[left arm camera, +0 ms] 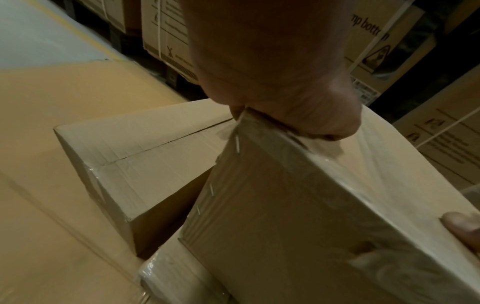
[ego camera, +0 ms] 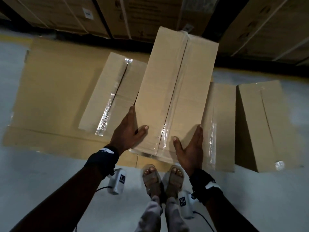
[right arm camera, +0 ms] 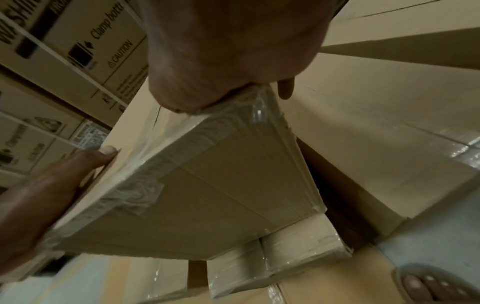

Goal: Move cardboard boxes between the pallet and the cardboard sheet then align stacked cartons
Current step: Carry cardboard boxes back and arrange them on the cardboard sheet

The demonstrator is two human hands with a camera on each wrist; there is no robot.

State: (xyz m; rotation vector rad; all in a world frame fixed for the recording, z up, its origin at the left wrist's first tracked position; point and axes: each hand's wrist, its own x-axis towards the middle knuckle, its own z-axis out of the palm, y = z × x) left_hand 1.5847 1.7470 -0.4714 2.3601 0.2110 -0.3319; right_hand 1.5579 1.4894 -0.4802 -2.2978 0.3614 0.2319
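Note:
I hold a long taped cardboard box (ego camera: 175,91) between both hands, lifted and angled away from me. My left hand (ego camera: 132,126) grips its near left edge, thumb on top and fingers along the side. My right hand (ego camera: 190,139) grips the near right edge the same way. In the left wrist view my palm (left arm camera: 272,72) sits on the box corner (left arm camera: 311,205). The right wrist view shows the box's underside (right arm camera: 221,185) above lower cartons (right arm camera: 298,253). A second box (ego camera: 110,94) lies on the flat cardboard sheet (ego camera: 55,91) to the left.
Another carton (ego camera: 220,123) lies just right of the held box, and one more (ego camera: 267,124) stands further right on the grey floor. Large strapped cartons (ego camera: 150,14) line the back. My sandalled feet (ego camera: 163,178) stand at the sheet's near edge.

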